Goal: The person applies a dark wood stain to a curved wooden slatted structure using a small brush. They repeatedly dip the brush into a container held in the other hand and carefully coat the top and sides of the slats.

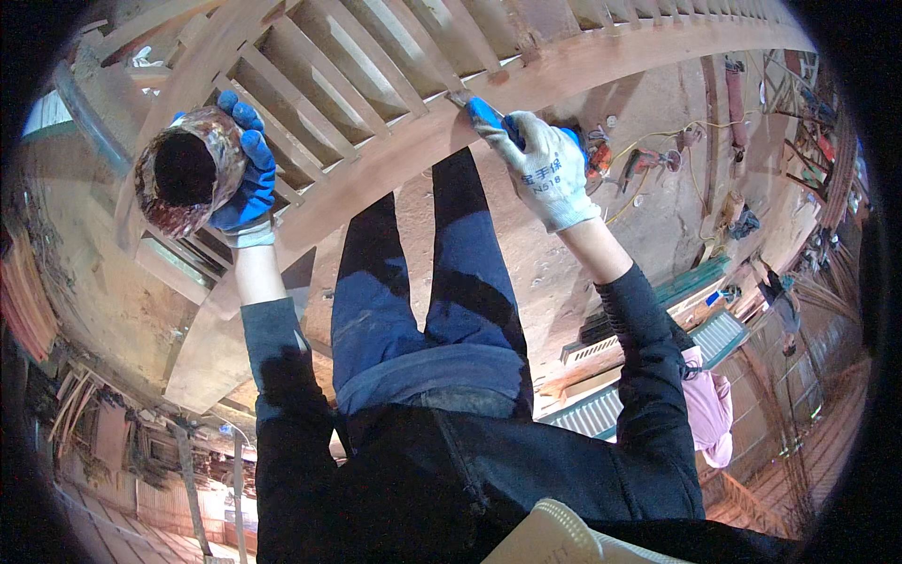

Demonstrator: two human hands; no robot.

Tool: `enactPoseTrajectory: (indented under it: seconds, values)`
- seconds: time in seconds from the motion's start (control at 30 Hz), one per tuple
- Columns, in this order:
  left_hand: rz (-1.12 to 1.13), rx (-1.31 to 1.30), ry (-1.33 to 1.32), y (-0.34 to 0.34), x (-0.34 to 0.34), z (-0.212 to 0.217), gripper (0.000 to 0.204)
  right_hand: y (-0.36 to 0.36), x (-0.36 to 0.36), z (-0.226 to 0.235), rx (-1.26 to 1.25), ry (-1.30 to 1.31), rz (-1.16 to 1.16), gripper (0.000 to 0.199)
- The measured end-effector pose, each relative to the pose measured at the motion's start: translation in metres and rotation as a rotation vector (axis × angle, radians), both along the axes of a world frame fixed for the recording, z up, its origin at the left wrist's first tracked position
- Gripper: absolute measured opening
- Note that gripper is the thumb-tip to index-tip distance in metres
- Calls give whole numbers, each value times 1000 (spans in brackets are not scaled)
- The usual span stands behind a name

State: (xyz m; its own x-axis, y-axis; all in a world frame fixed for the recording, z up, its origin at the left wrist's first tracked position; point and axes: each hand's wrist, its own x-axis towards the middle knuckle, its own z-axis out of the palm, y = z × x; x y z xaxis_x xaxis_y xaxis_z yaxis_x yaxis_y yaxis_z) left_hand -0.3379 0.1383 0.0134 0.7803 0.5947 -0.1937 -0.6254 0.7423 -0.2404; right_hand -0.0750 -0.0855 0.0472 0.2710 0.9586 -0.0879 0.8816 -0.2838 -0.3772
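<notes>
My left hand (pixel 246 179), in a grey and blue coated work glove, is wrapped round a round pot (pixel 209 160) crusted with brown, glue-like matter. The pot's dark mouth faces up; what it holds inside is too dark to see. My right hand (pixel 536 164), gloved the same way, is closed with its fingers together over the curved wooden rail. A small flat-tipped tool (pixel 458 97) pokes out past its fingertips, touching or just above the rail; most of it is hidden. The large wooden frame (pixel 376 155) has a broad curved rail with several parallel slats joined into it.
Red power tools (pixel 644 162) with a yellow cord (pixel 700 188) lie on the dusty floor to the right. A person in pink (pixel 711 409) is at the lower right. Stacked timber (pixel 28 291) stands at the far left. My legs are close to the rail.
</notes>
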Motion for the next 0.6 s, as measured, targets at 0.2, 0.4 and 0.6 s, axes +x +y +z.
enactPoseTrajectory:
  seconds: [0.2,0.4,0.6]
  values:
    - [35,-113,-36,-4,-6,2,47,5,9,31,-17,37,136,31]
    - [2,-62,9,-1,-3,2,42,3,10,19,-16,-80,173,51]
    - [9,-56,18,-2,-4,4,45,17,13,27,-28,-73,138,49]
